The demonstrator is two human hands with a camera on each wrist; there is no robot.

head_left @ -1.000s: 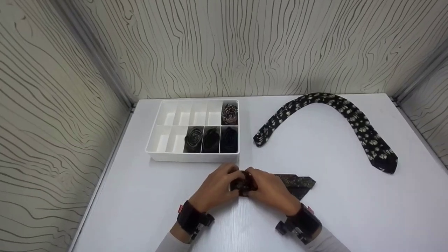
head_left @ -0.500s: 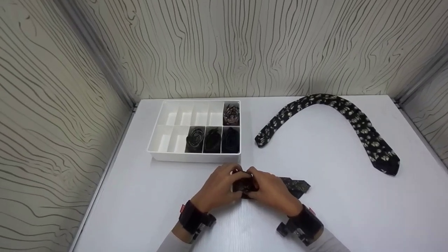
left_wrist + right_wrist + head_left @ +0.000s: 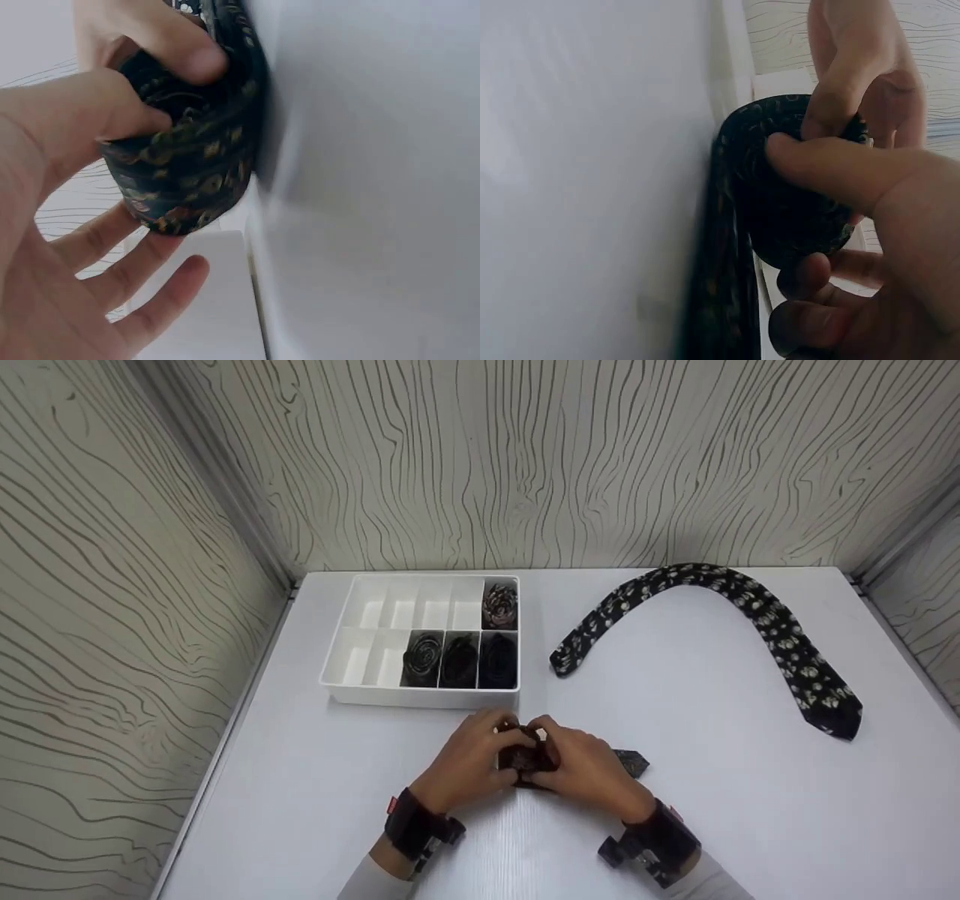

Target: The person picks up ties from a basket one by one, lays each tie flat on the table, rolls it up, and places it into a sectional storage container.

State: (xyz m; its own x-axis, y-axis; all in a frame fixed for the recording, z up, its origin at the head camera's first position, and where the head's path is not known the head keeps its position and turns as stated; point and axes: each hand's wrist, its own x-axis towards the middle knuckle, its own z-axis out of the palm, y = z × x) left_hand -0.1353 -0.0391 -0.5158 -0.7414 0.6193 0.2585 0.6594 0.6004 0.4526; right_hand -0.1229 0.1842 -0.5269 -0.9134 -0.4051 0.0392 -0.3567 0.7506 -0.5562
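Between my two hands, on the white table, a dark patterned necktie point(image 3: 517, 759) is wound into a roll. Small gold and reddish figures show on its outer layer point(image 3: 187, 180) in the left wrist view. My left hand point(image 3: 471, 756) grips the roll from the left, thumb at its near flat side. From the right, my right hand point(image 3: 589, 769) holds the same roll with thumb and fingers. The unrolled tail point(image 3: 724, 292) runs along the table under my right hand. Only its pointed tip point(image 3: 634, 763) shows beyond that hand in the head view.
A white divided box point(image 3: 420, 697) stands behind my hands. Several of its right-hand compartments hold rolled ties point(image 3: 460, 660); the others are bare. A black tie with pale flowers point(image 3: 784, 641) lies curved at the right. Wood-patterned panels point(image 3: 480, 465) enclose the table.
The tie's tail has drawn in leftward, and less of it sticks out past my right hand. Both hands keep hold of the roll in nearly the same place.
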